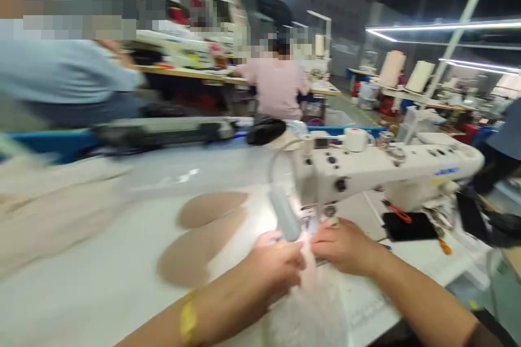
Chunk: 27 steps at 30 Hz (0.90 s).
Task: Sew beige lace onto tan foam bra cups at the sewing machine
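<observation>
Under the needle area of a white sewing machine, a pale, sheer fabric hangs down toward the table's front. My left hand is closed on its upper left edge, thumb and fingers pinched together beside the grey work lamp. Across from it, my right hand has its fingertips pressed on the fabric close to the presser foot, which is partly hidden. Motion blur softens the fabric's edges. Two beige rounded pieces lie left of the lamp on the white table.
Cream fabric is heaped at the table's left. A black phone-like slab with orange-handled snips rests right of the machine. Beyond the table, a person in pink and one in light blue sit at benches.
</observation>
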{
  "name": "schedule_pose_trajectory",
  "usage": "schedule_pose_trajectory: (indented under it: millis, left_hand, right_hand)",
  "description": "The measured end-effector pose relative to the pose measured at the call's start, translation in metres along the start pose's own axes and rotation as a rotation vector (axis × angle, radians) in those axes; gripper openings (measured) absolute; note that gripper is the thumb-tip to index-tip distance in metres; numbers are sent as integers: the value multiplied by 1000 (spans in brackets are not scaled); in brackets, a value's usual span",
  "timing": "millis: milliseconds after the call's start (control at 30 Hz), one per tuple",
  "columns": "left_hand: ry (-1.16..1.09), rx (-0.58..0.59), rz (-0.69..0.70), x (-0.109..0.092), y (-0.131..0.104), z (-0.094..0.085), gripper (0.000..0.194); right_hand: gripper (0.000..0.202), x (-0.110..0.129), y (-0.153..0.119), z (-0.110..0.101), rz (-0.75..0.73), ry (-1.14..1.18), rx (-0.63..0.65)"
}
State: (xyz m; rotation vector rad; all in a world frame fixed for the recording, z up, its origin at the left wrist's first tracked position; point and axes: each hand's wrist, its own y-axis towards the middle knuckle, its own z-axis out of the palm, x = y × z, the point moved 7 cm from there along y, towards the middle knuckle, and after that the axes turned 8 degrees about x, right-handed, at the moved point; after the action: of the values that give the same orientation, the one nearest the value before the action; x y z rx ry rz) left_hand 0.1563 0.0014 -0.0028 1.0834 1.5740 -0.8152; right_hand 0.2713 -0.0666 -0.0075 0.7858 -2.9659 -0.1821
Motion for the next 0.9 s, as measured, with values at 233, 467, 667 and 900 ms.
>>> schedule_pose_trajectory:
  millis: [233, 467, 667, 900]
  left_hand:
    - [901, 202, 245, -13, -12, 21, 23]
    - [904, 163, 180, -11, -9, 25, 22]
    - [941, 169, 149, -10, -4, 23, 24]
    - [918, 205, 236, -15, -7, 15, 24]
  right_hand:
    - [26, -3, -11, -2, 44, 70, -88]
    - [28, -8, -9, -4, 90, 97, -125]
    - [30, -15, -11, 1, 132, 70, -111]
    - [32, -12, -10, 0, 96, 105, -154]
